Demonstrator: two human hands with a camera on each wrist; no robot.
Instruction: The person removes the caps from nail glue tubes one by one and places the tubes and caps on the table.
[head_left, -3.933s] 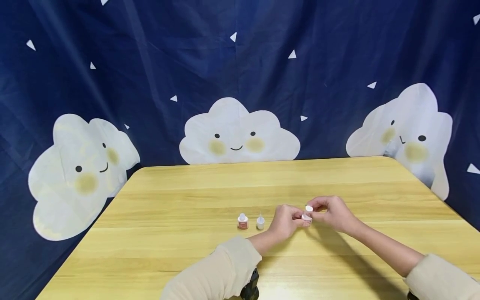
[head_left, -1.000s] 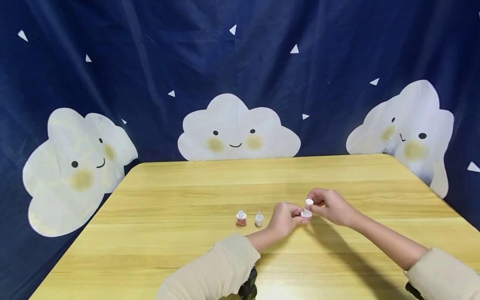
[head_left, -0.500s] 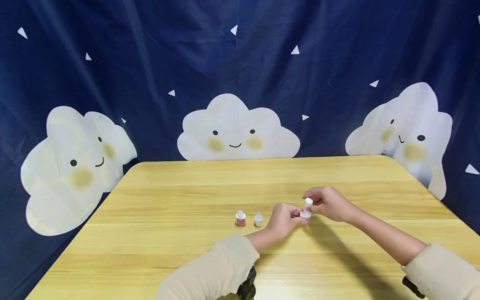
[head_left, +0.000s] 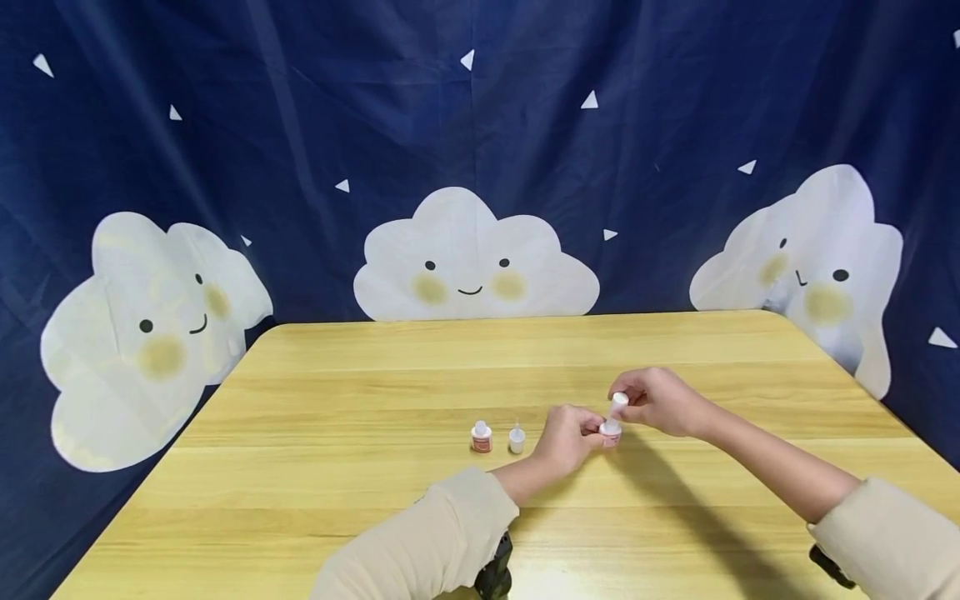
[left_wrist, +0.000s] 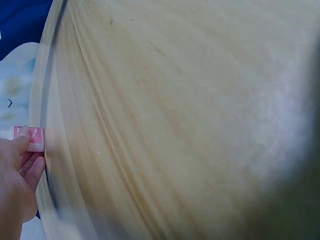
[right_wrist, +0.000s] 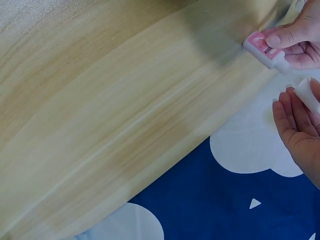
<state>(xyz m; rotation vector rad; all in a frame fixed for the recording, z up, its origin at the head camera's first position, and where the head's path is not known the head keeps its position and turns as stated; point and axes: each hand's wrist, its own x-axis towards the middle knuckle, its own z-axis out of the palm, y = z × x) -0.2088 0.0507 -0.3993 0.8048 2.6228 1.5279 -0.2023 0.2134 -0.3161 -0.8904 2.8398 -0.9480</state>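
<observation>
My left hand (head_left: 562, 439) pinches a small white bottle (head_left: 611, 437) with a pink-red label between thumb and fingers; the bottle stands upright at the table, its pale nozzle uncovered. Just above it, my right hand (head_left: 663, 403) pinches a white cap (head_left: 618, 403). In the right wrist view, a small gap separates this cap (right_wrist: 306, 96) from the nozzle of the bottle (right_wrist: 264, 49). Left of both hands, a second red-labelled bottle (head_left: 482, 438) sits uncapped. Beside it lies a small white cap (head_left: 517, 441) with a thin pin pointing up.
A light wood table (head_left: 360, 492) carries everything. Behind it hangs a dark blue curtain (head_left: 420, 92) with white clouds and triangles. A black device (head_left: 495, 571) shows under the left sleeve.
The held bottle has gone from tilted to upright. Half a second ago the cap was over its nozzle; now the right hand has shifted slightly up and right with it.
</observation>
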